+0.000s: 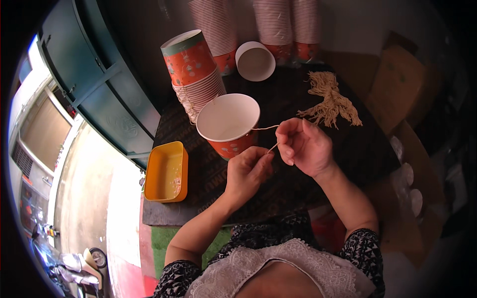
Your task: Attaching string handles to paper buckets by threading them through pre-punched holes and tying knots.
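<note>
A large orange paper cup [228, 119] with a white inside stands upright on the dark table in front of me. From the right side of its rim, a thin cream string [266, 128] runs across to my right hand [308, 147], whose curled fingers have it at their tips. My left hand [249, 168] pinches another stretch of string between thumb and forefinger, just right of the cup's lower part. A short length spans the small gap between my hands. How the string is fixed at the cup is too small to make out.
To the left sits a yellow plastic box [165, 196] with small bits inside. Behind it leans a stack of orange cups [191, 64] with strings hanging. A bundle of cut strings [330, 102] lies at right. A cup [255, 62] on its side and tall wrapped stacks [213, 25] are behind.
</note>
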Tool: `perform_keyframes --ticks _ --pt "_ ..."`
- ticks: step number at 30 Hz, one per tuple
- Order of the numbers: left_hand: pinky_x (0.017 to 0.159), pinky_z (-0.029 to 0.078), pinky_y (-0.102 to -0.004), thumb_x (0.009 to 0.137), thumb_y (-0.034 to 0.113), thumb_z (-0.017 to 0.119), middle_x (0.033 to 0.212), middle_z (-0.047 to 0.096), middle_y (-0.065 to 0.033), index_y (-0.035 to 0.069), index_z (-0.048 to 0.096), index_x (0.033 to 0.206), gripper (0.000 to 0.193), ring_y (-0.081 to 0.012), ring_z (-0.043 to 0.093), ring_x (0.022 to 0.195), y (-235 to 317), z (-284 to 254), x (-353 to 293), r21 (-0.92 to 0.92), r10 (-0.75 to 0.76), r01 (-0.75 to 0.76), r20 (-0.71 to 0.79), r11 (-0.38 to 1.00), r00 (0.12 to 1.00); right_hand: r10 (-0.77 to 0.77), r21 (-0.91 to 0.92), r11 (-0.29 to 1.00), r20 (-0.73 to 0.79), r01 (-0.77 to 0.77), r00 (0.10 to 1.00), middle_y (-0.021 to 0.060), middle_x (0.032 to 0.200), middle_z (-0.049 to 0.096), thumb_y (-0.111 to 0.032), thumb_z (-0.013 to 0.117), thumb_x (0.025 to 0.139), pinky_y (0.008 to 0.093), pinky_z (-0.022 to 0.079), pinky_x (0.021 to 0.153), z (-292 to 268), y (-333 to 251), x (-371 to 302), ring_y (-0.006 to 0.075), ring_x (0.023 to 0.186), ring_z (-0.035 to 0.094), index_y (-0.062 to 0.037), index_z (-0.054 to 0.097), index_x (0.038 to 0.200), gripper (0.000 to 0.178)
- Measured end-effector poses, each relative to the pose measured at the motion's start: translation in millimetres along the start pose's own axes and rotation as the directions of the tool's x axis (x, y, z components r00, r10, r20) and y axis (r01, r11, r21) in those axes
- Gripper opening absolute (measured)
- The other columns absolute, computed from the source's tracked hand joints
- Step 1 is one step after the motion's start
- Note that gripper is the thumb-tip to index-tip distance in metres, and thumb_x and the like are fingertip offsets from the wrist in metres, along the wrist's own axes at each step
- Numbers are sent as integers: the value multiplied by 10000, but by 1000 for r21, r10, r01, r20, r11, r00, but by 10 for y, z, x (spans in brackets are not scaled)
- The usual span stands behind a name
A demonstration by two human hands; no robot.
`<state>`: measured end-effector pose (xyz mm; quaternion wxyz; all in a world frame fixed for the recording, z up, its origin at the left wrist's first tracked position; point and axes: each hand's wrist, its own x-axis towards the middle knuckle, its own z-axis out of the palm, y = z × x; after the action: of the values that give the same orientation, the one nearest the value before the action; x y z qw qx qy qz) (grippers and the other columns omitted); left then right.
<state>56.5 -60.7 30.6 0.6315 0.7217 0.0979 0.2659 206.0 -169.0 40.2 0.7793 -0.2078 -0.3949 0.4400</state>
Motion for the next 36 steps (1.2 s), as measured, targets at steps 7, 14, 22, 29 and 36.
perform_keyframes --ticks 7,14,22,29,36 --pt "497 457 -262 903 117 626 601 616 -49 -3 669 889 128 -112 589 531 71 -101 25 336 2 -4 6 942 1000 -295 -801 599 -217 2 931 82 1041 574 -112 517 935 208 446 561 -34 -36 -49 71 676 539 24 617 1086 227" --pt "570 511 -400 841 104 648 697 641 -181 12 668 863 97 -363 651 661 184 -170 68 628 97 -203 198 751 975 -204 -884 405 161 233 966 81 1014 635 -17 539 919 221 472 561 178 117 -151 69 623 559 10 609 1135 229" --pt "567 505 -395 803 100 680 701 640 -175 21 652 799 84 -361 646 666 370 -294 91 651 171 -267 208 711 963 -132 -943 279 149 181 980 81 782 659 -36 663 856 260 478 563 115 116 -100 122 660 622 -10 647 963 111" --pt "585 512 -356 803 55 669 701 647 -167 17 660 837 52 -331 656 652 504 -515 212 640 187 -124 -32 758 982 -273 -905 394 52 160 961 7 718 640 3 685 836 201 457 584 49 66 73 44 661 565 -5 666 845 22" --pt "800 458 -382 728 79 728 897 619 -101 29 628 927 228 -298 583 931 529 -769 330 881 422 -389 255 271 870 -617 -969 27 176 244 767 28 792 523 70 667 805 229 411 509 -146 -137 376 78 594 506 -11 662 846 91"
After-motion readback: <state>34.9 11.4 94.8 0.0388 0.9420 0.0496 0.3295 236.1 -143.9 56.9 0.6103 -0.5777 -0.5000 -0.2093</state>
